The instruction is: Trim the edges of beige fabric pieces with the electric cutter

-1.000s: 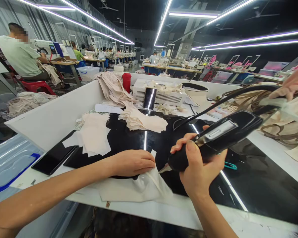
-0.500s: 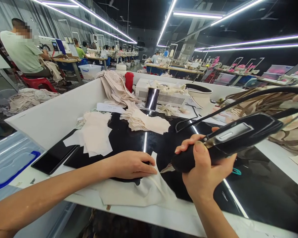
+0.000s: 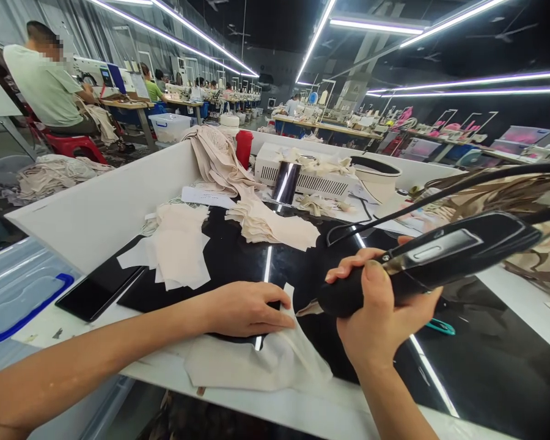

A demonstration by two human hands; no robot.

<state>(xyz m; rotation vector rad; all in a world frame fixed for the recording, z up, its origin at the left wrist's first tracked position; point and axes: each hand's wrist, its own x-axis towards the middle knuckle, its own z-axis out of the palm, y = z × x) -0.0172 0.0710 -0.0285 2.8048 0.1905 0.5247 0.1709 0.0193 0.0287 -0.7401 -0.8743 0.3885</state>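
Note:
A pale cream fabric piece (image 3: 256, 365) lies along the front edge of the black glossy board (image 3: 476, 342). My left hand (image 3: 252, 308) presses on its upper part with bent fingers closed on the cloth, and a narrow strip of it shows past the fingertips. My right hand (image 3: 385, 311) is closed around a black corded handheld tool (image 3: 458, 250), held slanting. Its pointed, metallic-looking tip (image 3: 309, 308) is close to the fabric's narrow end; whether they touch I cannot tell. Part of the grip is hidden by my fingers.
Stacked cut fabric pieces (image 3: 181, 244) and a second stack (image 3: 275, 223) lie further back. A dark phone-like slab (image 3: 101, 290) is at left, a teal loop-handled item (image 3: 441, 327) at right. Behind stand a white vented box (image 3: 323, 181) and red container (image 3: 244, 148). A person (image 3: 48, 85) sits far left.
The view has shifted slightly, and more of the teal item shows beside my right hand. Both hands keep nearly the same pose on the fabric and the tool.

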